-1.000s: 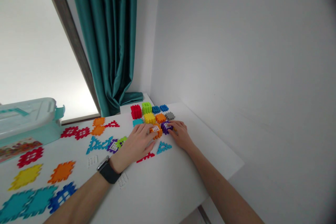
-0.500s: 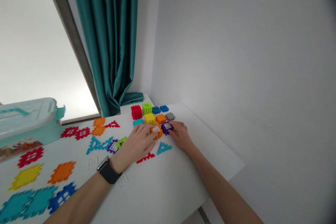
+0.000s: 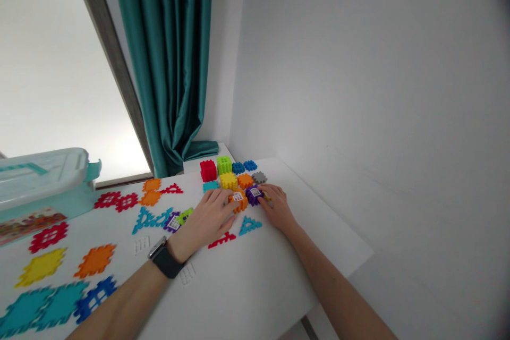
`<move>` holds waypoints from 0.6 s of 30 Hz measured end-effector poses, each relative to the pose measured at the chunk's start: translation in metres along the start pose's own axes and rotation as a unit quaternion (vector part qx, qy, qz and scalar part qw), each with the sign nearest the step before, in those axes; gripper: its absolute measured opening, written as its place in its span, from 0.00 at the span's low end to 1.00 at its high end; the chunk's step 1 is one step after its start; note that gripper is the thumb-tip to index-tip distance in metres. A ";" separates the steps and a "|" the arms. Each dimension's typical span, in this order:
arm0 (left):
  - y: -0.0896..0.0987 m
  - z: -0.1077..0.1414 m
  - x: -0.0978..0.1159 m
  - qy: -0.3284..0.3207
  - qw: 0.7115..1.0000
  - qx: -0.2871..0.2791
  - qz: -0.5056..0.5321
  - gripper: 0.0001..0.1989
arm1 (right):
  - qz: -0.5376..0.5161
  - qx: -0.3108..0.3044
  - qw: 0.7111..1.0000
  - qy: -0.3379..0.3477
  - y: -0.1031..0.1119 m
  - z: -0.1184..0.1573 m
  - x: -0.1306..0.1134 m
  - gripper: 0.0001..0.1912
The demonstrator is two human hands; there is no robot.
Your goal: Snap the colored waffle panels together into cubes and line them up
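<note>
My left hand, with a dark watch on the wrist, has its fingers and thumb closed on the left side of an orange block with a white grid on its face. From the other side, my right hand grips a purple block, also bearing a white grid. The two blocks sit side by side, close together. A small yellowish piece shows by my right fingers, partly hidden. Just behind are a yellow block stack and an orange piece. A blue triangle lies in front.
Further back stand a red stack, a green stack, blue pieces and a grey piece. Several flat toothed pieces, one of them orange, lie to the left. A lidded plastic box stands at the far left; a wall borders the right.
My hands and the two blocks keep nearly the same places. The whole view has shifted very slightly.
</note>
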State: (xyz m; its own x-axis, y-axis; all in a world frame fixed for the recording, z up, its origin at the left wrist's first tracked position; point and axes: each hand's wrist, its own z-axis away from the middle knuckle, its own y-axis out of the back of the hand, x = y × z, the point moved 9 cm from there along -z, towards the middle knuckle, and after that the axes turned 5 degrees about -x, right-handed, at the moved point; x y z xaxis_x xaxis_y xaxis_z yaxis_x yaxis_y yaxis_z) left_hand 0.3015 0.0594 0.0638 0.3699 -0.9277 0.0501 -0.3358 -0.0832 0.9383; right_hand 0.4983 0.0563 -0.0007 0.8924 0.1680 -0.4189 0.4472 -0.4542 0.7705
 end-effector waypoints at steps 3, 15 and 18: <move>-0.001 0.000 -0.001 0.002 1.000 -0.007 0.001 0.13 | -0.007 0.028 1.000 0.010 0.008 0.006 -0.010 0.14; 0.013 0.037 -0.023 0.032 0.999 -0.019 -0.024 0.12 | -0.047 0.052 0.991 0.112 0.011 0.017 -0.104 0.12; 0.024 0.055 -0.035 0.044 0.998 -0.017 -0.032 0.12 | -0.064 0.051 0.987 0.135 0.004 0.013 -0.131 0.12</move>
State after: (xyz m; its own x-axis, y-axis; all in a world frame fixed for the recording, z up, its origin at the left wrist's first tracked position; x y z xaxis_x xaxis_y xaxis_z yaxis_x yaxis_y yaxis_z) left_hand 0.2328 0.0696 0.0652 0.4644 -0.8855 0.0187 -0.2805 -0.1270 0.9514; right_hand 0.3827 0.0210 0.0510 0.8183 0.4513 -0.3560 0.5619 -0.4974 0.6610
